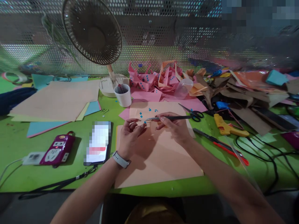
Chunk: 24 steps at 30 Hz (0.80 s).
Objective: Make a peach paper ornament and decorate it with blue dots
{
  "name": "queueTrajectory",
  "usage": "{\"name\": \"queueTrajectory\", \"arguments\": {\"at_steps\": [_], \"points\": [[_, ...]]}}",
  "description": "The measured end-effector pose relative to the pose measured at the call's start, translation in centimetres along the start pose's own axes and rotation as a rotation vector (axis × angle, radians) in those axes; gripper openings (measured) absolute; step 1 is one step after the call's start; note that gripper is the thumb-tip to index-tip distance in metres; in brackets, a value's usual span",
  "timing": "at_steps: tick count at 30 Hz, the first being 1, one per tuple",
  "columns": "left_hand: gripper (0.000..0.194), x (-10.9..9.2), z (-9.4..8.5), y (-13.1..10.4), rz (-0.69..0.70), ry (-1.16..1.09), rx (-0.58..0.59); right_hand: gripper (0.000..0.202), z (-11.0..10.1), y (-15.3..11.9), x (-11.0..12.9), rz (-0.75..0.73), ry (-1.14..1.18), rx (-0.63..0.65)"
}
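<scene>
My right hand (174, 127) grips dark tweezers (176, 118), whose thin tip points left. At that tip is a small blue paper piece (145, 122), by the fingertips of my left hand (131, 137). The left fingers are curled together; what they pinch, if anything, is too small to make out. Both hands are above peach paper sheets (156, 161). Several small blue pieces (141, 115) lie on the peach paper just beyond my hands. Black-handled scissors (196, 116) lie to the right of the tweezers.
A phone (98, 143) and a purple power strip (58, 149) lie left. A white cup (123, 95) and a fan (92, 31) stand behind. Folded pink paper (143, 79) is at the back. To the right are a cutter (219, 143), a yellow glue gun (227, 127) and cables.
</scene>
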<state>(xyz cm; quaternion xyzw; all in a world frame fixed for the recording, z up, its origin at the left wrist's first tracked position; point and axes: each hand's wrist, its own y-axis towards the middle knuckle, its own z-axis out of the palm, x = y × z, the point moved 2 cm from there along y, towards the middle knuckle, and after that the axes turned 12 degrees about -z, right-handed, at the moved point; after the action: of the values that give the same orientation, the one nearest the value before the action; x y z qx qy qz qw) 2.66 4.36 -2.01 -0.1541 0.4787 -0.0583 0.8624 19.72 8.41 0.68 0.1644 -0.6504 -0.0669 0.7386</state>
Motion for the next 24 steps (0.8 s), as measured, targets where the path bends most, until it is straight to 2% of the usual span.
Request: {"name": "queueTrajectory", "arguments": {"at_steps": [6, 18, 24], "points": [[0.043, 0.20, -0.42, 0.41, -0.006, -0.042, -0.002, 0.020, -0.07, -0.02, 0.57, 0.002, 0.030, -0.012], [0.044, 0.07, -0.34, 0.05, 0.012, -0.003, 0.044, 0.022, -0.10, 0.11, -0.04, 0.017, 0.076, 0.018], [0.042, -0.02, -0.15, -0.14, 0.040, 0.022, 0.051, 0.029, -0.18, 0.23, 0.22, 0.056, 0.039, 0.007]]}}
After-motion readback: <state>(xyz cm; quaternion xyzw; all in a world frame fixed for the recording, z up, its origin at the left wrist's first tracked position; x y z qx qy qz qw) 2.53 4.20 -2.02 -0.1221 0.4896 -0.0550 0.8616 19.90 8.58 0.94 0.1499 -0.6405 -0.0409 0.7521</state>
